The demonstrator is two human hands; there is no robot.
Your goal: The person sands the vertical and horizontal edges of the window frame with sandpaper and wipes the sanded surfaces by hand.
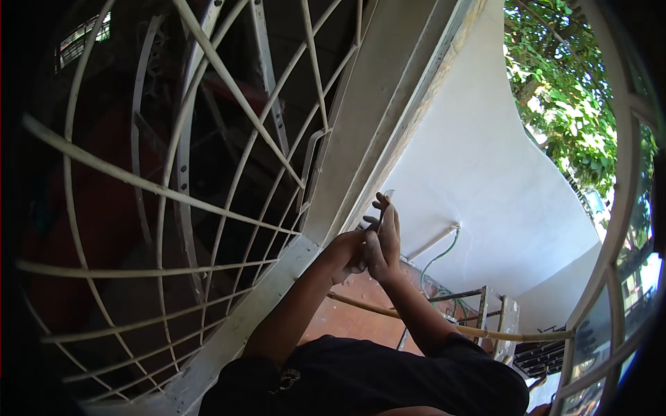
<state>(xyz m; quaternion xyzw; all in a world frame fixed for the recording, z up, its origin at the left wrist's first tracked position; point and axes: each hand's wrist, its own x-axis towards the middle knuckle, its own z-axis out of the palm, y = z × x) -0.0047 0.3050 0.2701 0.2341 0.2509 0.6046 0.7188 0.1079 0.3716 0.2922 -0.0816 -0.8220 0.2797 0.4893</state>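
Note:
My left hand [352,254] and my right hand [386,239] meet in front of the window frame's edge, touching each other. The fingers of my right hand point upward and are pressed together, with grey smears on them. A small pale tip [389,192] shows just above these fingertips; the rest of that item is hidden. My left hand is bent at the wrist and partly covered by the right, so its grip is unclear. Beside both hands runs the pale frame [368,132], with a rough edge facing the white wall [479,152].
White grille bars [229,215] fill the left side, with a dark room behind. A bamboo pole [503,335] crosses behind my right forearm. Lower right are a metal stand [483,312] and a green hose [436,258]. Glass panes [593,336] curve along the right edge.

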